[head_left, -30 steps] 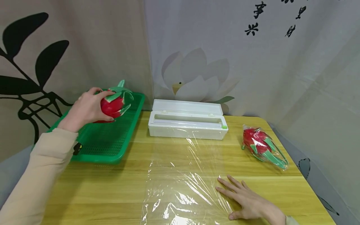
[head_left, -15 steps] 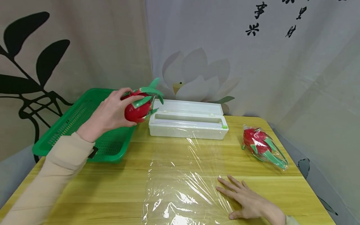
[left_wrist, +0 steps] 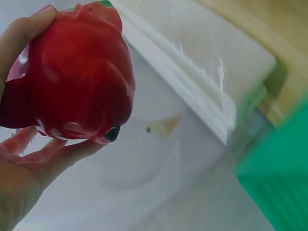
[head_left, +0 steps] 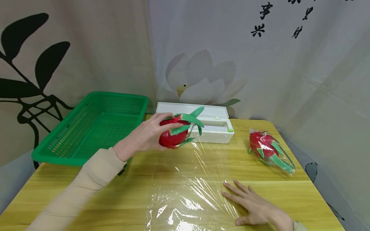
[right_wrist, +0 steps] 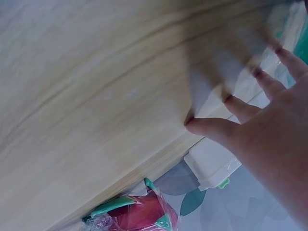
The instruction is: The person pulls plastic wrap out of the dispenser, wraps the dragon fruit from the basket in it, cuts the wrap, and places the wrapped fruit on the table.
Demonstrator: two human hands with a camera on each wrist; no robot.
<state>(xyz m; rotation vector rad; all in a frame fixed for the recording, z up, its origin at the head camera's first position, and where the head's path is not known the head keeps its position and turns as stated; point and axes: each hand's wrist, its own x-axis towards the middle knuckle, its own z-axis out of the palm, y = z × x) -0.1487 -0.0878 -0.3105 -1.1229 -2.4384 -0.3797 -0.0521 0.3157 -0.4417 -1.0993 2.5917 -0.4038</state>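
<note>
Left hand: the left hand [head_left: 147, 133] grips a red dragon fruit [head_left: 173, 134], its fingers curled round the blunt end.
Held fruit: in the air over the table, in front of the white box as the head view sees it, hiding the box's left part; its green leaves point right, and the left wrist view shows a small dark tip on the red skin [left_wrist: 112, 133].
Right hand: the right hand [head_left: 251, 203] is spread, fingers extended and apart – it holds no object, and its tips rest at the right edge of the clear film.
Clear film: the film [head_left: 185, 186] runs from the box towards the near side of the table [head_left: 300, 205], shiny and creased (the folds fan out by the right hand).
White box: the box [head_left: 215, 138] stands at the back, lid tipped open, a pale roll inside and 1 green piece at its right end.
Wrapped fruit: a 2nd dragon fruit [head_left: 266, 146] lies at the right in clear wrap – well apart from the held fruit.
Green basket: the basket [head_left: 66, 160] sits at the left, its walls perforated.
Backdrop: cloth [head_left: 202, 29] printed with dark leaves, a pale flower and black characters.
</note>
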